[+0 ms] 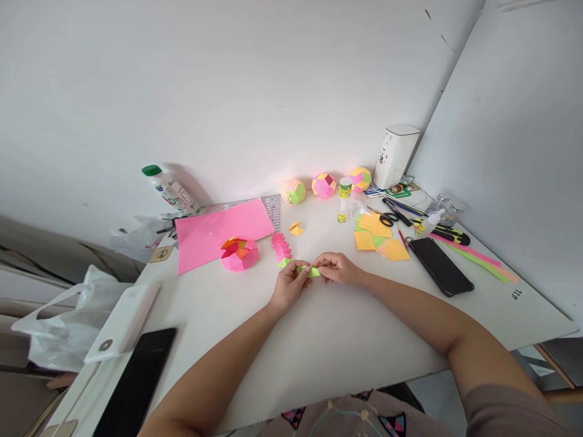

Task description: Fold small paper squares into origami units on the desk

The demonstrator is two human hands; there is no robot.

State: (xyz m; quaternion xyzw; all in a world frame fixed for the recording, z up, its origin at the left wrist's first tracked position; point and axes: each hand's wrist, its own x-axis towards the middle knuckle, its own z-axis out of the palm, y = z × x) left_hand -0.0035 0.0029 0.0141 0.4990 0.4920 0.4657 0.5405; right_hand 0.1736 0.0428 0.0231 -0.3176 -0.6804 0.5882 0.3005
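Both hands of a seated person, left (290,284) and right (337,268), pinch a small green paper piece (314,272) between their fingertips above a white table (282,370). Just beyond the left hand lies a row of pink folded pieces (281,245), with an orange folded piece (296,229) farther back. At left, an open-topped pink paper shape (240,260) sits by a large pink sheet (218,233). Three multicoloured paper balls (323,186) line the wall behind a yellow-labelled bottle (345,189). Right of the hands, loose paper squares (374,224), black-handled scissors (388,220) and a dark phone (439,267) crowd the tabletop; a white container (395,156) stands in the corner.
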